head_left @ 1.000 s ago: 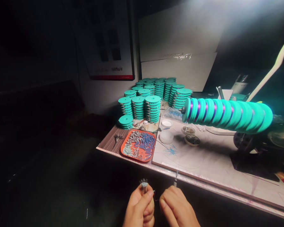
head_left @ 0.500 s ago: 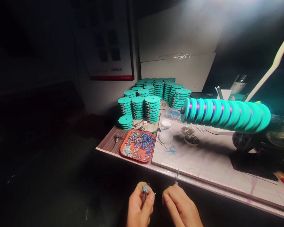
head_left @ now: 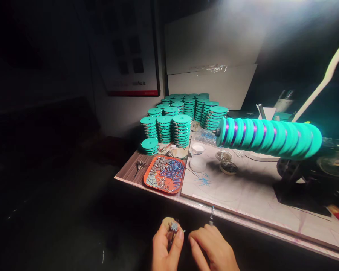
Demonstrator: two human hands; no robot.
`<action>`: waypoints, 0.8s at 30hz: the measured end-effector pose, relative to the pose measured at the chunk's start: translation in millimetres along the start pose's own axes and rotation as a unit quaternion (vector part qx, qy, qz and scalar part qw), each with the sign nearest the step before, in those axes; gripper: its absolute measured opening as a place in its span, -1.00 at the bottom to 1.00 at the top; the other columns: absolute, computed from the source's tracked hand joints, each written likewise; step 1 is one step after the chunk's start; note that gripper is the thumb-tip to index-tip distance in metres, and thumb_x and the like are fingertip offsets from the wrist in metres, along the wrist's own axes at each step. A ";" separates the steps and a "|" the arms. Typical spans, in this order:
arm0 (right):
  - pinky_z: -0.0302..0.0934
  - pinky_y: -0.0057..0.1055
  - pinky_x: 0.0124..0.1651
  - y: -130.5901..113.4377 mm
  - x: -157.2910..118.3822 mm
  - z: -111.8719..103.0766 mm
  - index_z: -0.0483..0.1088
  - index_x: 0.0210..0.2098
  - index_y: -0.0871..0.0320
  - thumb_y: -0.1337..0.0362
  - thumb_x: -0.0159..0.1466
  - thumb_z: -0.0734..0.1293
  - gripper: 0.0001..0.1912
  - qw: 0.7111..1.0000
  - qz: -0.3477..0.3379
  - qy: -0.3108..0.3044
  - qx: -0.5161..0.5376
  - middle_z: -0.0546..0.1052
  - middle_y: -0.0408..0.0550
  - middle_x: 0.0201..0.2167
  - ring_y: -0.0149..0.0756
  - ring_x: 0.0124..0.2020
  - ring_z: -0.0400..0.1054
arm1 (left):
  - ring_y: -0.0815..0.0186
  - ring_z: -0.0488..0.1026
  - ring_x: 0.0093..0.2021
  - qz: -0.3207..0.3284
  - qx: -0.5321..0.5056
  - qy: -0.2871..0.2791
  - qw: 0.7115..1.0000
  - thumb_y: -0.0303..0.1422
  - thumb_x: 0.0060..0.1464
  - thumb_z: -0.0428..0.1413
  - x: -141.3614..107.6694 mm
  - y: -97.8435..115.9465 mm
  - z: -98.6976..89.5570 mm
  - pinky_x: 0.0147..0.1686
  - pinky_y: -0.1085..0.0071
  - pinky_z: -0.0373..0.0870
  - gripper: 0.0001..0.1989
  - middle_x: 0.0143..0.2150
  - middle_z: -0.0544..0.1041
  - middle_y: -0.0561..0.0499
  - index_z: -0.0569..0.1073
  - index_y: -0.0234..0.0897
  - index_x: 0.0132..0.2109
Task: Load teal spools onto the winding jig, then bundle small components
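My left hand (head_left: 168, 246) is closed round a bundle of small, thin pale blue-grey pieces (head_left: 174, 226), whose ends show between thumb and curled forefinger. Just to its right is my right hand (head_left: 213, 246), back upward, with thumb and fingers bent together; whatever lies in its pinch is hidden. A small grey cylinder with a thin bluish stem (head_left: 211, 216) shows just beyond the right hand's knuckles, near the table edge; whether that hand holds it I cannot tell. Both hands are in front of the table's near edge.
An orange tray (head_left: 165, 191) holds sorted small parts. Several stacks of turquoise foam discs (head_left: 181, 131) stand behind it. At right, a horizontal row of turquoise discs (head_left: 268, 137) with purple line sits on a spindle. Small dishes (head_left: 228, 172) and loose blue sticks (head_left: 203, 180) lie on the board.
My right hand has shifted slightly left and down, closer to the left hand. The grey cylinder with the bluish stem shows a little lower. My left hand has barely moved.
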State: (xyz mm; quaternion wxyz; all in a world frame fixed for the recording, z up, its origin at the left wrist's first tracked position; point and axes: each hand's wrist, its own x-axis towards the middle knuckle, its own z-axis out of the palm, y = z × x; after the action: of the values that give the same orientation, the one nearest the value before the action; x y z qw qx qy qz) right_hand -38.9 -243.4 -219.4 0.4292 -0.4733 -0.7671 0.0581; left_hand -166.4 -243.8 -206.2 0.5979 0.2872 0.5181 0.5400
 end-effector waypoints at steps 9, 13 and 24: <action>0.02 -0.46 -0.51 -1.4 -0.8 0.7 0.24 -0.52 0.14 0.34 0.25 0.08 -0.75 0.998 0.037 0.044 0.005 0.30 -0.20 -0.66 -0.44 -0.60 0.12 | 0.31 0.36 -0.37 0.008 0.003 0.037 0.999 -0.40 -0.25 0.27 0.0 -4.9 -0.3 -0.32 0.53 0.29 -0.84 -0.48 0.43 0.02 0.47 -0.29 -0.44; 0.02 -0.46 -0.50 -1.6 -1.4 1.4 0.24 -0.52 0.14 0.36 0.24 0.09 -0.77 0.998 0.036 0.043 0.004 0.30 -0.20 -0.66 -0.44 -0.60 0.10 | 0.31 0.36 -0.36 0.004 -0.007 0.042 0.999 -0.44 -0.26 0.27 -0.8 -8.5 -1.6 -0.29 0.55 0.28 -0.84 -0.47 0.43 0.03 0.48 -0.28 -0.42; 0.04 -0.47 -0.51 -2.6 0.8 -2.1 0.23 -0.52 0.13 0.38 0.22 0.11 -0.79 0.999 0.013 0.043 -0.013 0.31 -0.20 -0.66 -0.45 -0.60 0.12 | 0.46 0.16 -0.62 0.127 0.133 0.038 0.982 -0.31 -0.22 0.25 -6.1 9.1 14.5 -0.61 0.59 0.13 -0.81 -0.67 0.29 0.11 0.43 -0.31 -0.57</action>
State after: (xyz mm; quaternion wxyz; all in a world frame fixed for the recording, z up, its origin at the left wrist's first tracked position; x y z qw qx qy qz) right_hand -39.3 -244.9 -216.3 0.4547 -0.4909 -0.7424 0.0332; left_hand -155.3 -244.2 -191.8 0.4607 0.4068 0.5669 0.5486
